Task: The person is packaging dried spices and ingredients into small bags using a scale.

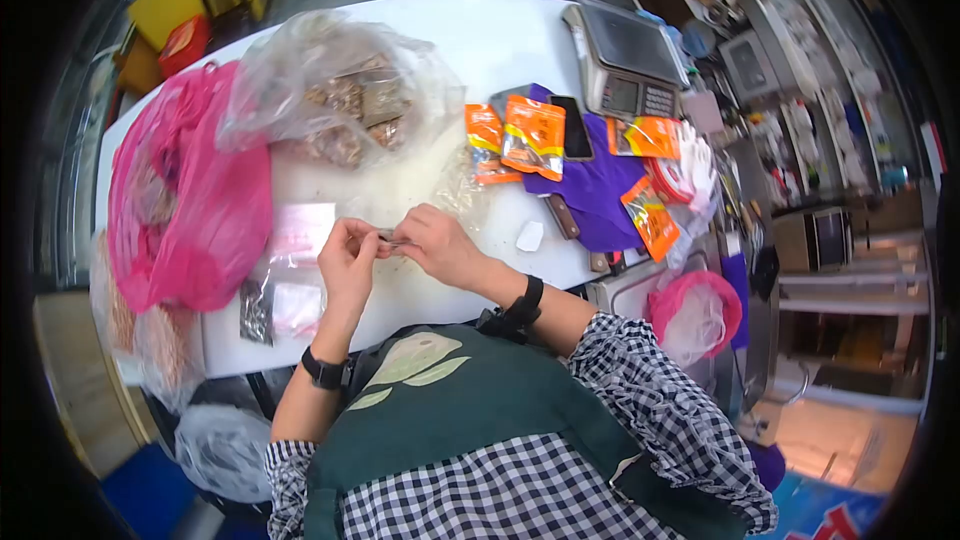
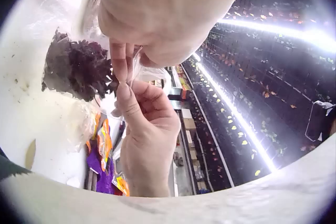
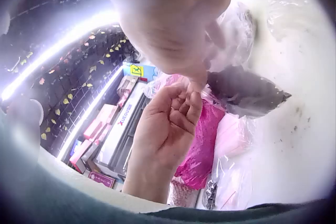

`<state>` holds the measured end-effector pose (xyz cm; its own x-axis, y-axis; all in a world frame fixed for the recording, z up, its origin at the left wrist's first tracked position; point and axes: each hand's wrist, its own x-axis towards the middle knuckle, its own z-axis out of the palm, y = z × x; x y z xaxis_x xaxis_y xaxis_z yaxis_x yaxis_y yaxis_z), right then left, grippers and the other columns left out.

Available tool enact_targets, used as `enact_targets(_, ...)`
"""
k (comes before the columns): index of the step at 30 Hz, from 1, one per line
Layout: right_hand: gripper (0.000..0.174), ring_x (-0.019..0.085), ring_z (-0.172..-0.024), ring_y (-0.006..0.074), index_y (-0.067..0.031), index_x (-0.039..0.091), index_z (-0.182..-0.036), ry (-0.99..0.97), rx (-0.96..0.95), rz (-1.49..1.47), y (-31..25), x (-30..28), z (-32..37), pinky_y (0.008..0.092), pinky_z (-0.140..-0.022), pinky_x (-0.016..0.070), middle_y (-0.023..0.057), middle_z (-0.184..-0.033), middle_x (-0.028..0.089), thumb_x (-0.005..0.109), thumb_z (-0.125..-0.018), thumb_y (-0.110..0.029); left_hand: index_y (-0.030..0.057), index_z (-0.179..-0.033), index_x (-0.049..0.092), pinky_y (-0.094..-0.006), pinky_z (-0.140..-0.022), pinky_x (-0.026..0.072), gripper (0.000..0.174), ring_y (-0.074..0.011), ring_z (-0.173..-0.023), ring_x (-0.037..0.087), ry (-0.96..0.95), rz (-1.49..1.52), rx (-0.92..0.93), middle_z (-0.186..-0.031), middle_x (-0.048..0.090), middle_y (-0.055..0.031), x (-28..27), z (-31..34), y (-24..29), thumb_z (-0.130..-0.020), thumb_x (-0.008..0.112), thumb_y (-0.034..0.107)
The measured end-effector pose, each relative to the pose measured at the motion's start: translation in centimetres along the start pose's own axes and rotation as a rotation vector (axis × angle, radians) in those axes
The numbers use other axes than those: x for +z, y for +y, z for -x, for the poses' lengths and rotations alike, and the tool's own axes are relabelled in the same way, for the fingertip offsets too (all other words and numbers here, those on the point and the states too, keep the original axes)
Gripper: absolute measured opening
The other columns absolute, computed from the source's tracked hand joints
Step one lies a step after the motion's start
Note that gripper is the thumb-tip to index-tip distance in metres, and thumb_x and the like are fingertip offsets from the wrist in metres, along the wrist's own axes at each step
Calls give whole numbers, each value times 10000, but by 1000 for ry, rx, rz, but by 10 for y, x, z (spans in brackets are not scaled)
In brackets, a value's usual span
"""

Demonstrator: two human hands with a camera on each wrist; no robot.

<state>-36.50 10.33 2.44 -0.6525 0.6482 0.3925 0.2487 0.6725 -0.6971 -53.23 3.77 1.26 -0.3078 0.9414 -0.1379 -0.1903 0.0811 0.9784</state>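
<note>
A small clear plastic bag (image 2: 76, 69) with dark dried flakes inside shows below the fingers in the left wrist view. In the right wrist view the same bag (image 3: 247, 91) looks greyish, its pointed end toward the table. My left hand (image 1: 348, 260) pinches the bag's top between thumb and fingers. Close beside it, my right hand (image 1: 442, 248) pinches the same top edge, with the fingertips of both hands nearly meeting. From the head view, the hands hide most of the bag. Flat clear bags (image 1: 302, 240) and a dark-filled packet (image 1: 256, 312) lie left of my left hand.
A pink bag (image 1: 195, 210) and a large clear bag (image 1: 330, 90) of dried goods stand at the left and back. On the right are orange packets (image 1: 535, 135), a phone (image 1: 574, 128), a purple cloth (image 1: 600, 190), a knife handle (image 1: 562, 217) and a scale (image 1: 630, 45).
</note>
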Motion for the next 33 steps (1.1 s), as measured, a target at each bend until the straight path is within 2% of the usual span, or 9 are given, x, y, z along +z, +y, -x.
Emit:
enact_targets(5, 132, 562, -789, 311, -40, 583, -802, 98, 51, 2, -15, -10, 23, 401, -695, 476, 105, -799, 562, 698, -742, -66, -19, -1164, 575, -250, -703, 533, 401, -126, -830, 604, -305, -211, 130, -895, 586, -47, 5, 11, 22, -786, 706, -55)
enact_targets(7, 120, 561, -789, 309, -42, 583, -804, 113, 47, -7, -18, -19, 32, 398, -690, 473, 107, -799, 560, 689, -753, -69, 25, -1015, 657, -246, -655, 490, 295, -124, -728, 554, -332, -595, 273, -803, 544, -41, 12, 18, 42, -738, 724, -52)
enact_targets(11, 139, 571, -781, 293, -38, 590, -829, 101, 12, -91, -14, -39, 44, 382, -690, 477, 108, -800, 558, 701, -761, -84, 44, -866, 684, -254, -578, 428, 187, -134, -653, 498, -355, -787, 323, -738, 498, -46, 25, 23, 53, -707, 737, -39)
enact_targets(13, 191, 601, -791, 241, -27, 613, -905, 81, 276, -378, -7, -67, 51, 342, -706, 490, 102, -844, 587, 726, -779, -115, 20, -837, 673, -270, -552, 448, 151, -167, -666, 547, -362, -839, 344, -741, 523, -66, 35, 26, 57, -714, 750, -23)
enact_targets(16, 166, 591, -749, 92, -38, 645, -996, 565, 537, -332, 77, -123, 78, 263, -673, 491, 15, -868, 653, 702, -861, -115, 16, -830, 667, -257, -560, 447, 141, -168, -646, 546, -294, -886, 287, -742, 527, -65, 41, 33, 51, -721, 744, -29)
enact_targets(19, 117, 625, -703, 132, -11, 659, -924, 930, 821, -158, 159, -191, 124, 288, -645, 504, 62, -795, 678, 665, -871, -115, 20, -814, 661, -252, -551, 428, 121, -153, -630, 531, -207, -833, 298, -749, 536, -61, 48, 44, 46, -735, 737, -33)
enact_targets(24, 166, 654, -783, 284, -18, 660, -898, 750, 943, 160, 194, -223, 171, 394, -725, 518, 135, -861, 672, 701, -798, -144, 5, -793, 577, -223, -565, 378, 143, -100, -608, 467, -71, -887, 319, -745, 517, -32, 48, 56, 51, -780, 718, -21)
enact_targets(27, 196, 591, -913, 346, -33, 635, -929, 451, 800, 254, 178, -200, 189, 423, -845, 471, 155, -904, 626, 707, -770, -122, 5, -797, 580, -227, -566, 375, 130, -95, -607, 463, -29, -910, 253, -740, 519, -28, 44, 61, 47, -801, 710, -6)
enact_targets(33, 201, 550, -936, 357, -50, 628, -934, 552, 727, 651, 185, -225, 255, 474, -839, 421, 144, -927, 614, 690, -773, -153, 9, -793, 595, -258, -567, 409, 154, -132, -612, 506, -36, -990, 236, -721, 535, -50, 56, 70, 38, -759, 745, 3)
